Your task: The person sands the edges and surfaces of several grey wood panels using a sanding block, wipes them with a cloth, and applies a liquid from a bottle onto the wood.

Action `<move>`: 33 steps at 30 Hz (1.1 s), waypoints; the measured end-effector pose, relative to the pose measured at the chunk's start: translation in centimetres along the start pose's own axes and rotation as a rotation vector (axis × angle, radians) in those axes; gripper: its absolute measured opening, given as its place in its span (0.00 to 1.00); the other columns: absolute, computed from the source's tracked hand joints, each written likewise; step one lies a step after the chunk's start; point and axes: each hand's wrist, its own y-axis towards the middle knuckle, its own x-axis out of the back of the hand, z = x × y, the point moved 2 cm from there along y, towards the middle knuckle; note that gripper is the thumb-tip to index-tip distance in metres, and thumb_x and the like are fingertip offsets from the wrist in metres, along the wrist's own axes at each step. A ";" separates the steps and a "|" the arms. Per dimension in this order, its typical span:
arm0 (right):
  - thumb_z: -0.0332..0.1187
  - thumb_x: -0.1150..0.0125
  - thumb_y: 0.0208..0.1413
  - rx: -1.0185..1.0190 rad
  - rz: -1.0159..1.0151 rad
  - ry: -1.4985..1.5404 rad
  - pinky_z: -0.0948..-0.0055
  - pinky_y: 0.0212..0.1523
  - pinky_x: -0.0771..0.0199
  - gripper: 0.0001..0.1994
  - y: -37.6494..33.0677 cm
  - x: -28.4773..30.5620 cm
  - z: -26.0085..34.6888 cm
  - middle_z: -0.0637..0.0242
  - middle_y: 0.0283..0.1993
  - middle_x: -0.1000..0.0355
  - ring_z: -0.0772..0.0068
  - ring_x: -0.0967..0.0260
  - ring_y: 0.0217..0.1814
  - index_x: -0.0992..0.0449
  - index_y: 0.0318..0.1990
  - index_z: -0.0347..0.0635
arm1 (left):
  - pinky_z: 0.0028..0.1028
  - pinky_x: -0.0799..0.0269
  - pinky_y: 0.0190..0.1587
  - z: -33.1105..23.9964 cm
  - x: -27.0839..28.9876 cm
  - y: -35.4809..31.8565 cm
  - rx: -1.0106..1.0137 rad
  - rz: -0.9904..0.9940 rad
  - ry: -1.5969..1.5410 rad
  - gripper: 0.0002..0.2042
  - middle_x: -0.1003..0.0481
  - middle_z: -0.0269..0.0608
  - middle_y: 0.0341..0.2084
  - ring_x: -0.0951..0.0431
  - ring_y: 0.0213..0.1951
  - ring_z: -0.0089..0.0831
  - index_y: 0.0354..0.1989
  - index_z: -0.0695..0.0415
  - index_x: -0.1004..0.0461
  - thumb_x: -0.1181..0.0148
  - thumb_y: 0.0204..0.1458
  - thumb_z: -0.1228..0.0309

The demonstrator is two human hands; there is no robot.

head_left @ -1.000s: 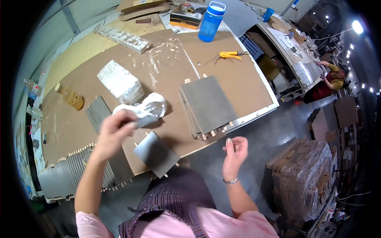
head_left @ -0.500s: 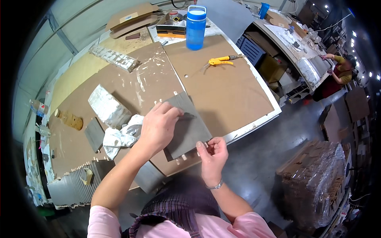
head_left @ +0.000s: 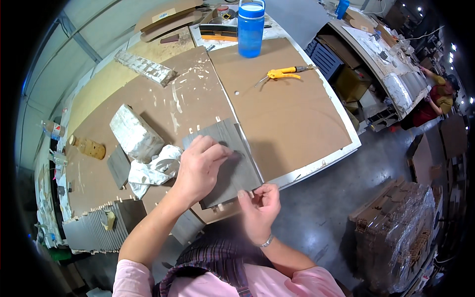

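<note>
Left hand [head_left: 198, 166] flat on grey rectangular wood-grain panel [head_left: 230, 166], fingers spread, gripping nothing. Right hand [head_left: 260, 208] fingers pinched at near edge by small pale dowel pegs [head_left: 221, 208]. Best pressed firmly against brown counter [head_left: 287, 114], kept square, eased in straight.

Left hand [head_left: 198, 166] is lying flat, palm down, fingers [head_left: 217, 148] spreading forward; right hand [head_left: 260, 210] is curling just below it, fingertips pinching together, both forearms reaching up from below.

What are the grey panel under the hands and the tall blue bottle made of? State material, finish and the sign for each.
Grey panel: probably laminated wood board, matte; faint straight grain lines and small pale dowels sticking from its edges suggest it. The left hand presses flat on it; the right hand pinches its near edge.
Blue bottle: likely plastic, glossy and translucent; light shines through its blue wall.
</note>
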 end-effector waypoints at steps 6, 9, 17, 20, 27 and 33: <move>0.24 0.29 0.50 0.009 0.015 -0.025 0.85 0.25 0.41 0.17 0.1 -0.1 0.3 0.75 0.29 0.40 0.89 0.43 0.25 0.37 0.36 0.40 | 0.35 0.30 0.34 -0.1 -0.1 0.2 0.025 0.010 -0.017 0.07 0.29 0.41 0.25 0.28 0.30 0.42 0.31 0.58 0.20 0.37 0.43 0.81; 0.24 0.29 0.50 0.004 0.026 -0.035 0.85 0.25 0.41 0.17 0.2 0.0 0.2 0.75 0.29 0.40 0.89 0.43 0.25 0.37 0.35 0.40 | 0.35 0.30 0.33 -0.9 -0.1 0.2 -0.042 0.063 -0.015 0.07 0.29 0.41 0.25 0.28 0.30 0.42 0.31 0.58 0.20 0.37 0.41 0.81; 0.24 0.29 0.50 -0.008 0.031 0.011 0.85 0.26 0.40 0.17 0.1 0.2 -0.3 0.74 0.31 0.41 0.88 0.43 0.26 0.37 0.35 0.40 | 0.36 0.30 0.35 -1.9 0.0 -0.5 -0.110 0.146 -0.001 0.08 0.28 0.42 0.26 0.26 0.31 0.41 0.31 0.59 0.20 0.35 0.40 0.82; 0.23 0.29 0.50 -0.036 0.039 -0.027 0.84 0.28 0.39 0.17 -0.2 0.6 -0.7 0.74 0.32 0.40 0.88 0.42 0.28 0.37 0.36 0.41 | 0.36 0.29 0.35 0.1 0.4 0.6 -0.045 -0.034 0.207 0.08 0.25 0.44 0.26 0.24 0.30 0.44 0.31 0.59 0.21 0.36 0.41 0.81; 0.17 0.32 0.47 -0.134 0.095 0.046 0.81 0.35 0.35 0.20 -2.6 4.2 -1.5 0.70 0.38 0.37 0.82 0.38 0.33 0.37 0.42 0.42 | 0.35 0.26 0.25 -1.4 0.8 -1.3 -0.173 0.006 0.106 0.08 0.26 0.40 0.27 0.23 0.30 0.38 0.30 0.56 0.22 0.34 0.38 0.75; 0.21 0.34 0.50 -0.290 0.074 -0.122 0.79 0.32 0.35 0.12 -5.0 6.6 -5.5 0.71 0.31 0.36 0.82 0.38 0.31 0.34 0.36 0.39 | 0.29 0.28 0.25 -7.2 0.1 -5.3 -0.489 0.408 -0.069 0.11 0.29 0.36 0.24 0.25 0.27 0.31 0.32 0.58 0.24 0.40 0.36 0.72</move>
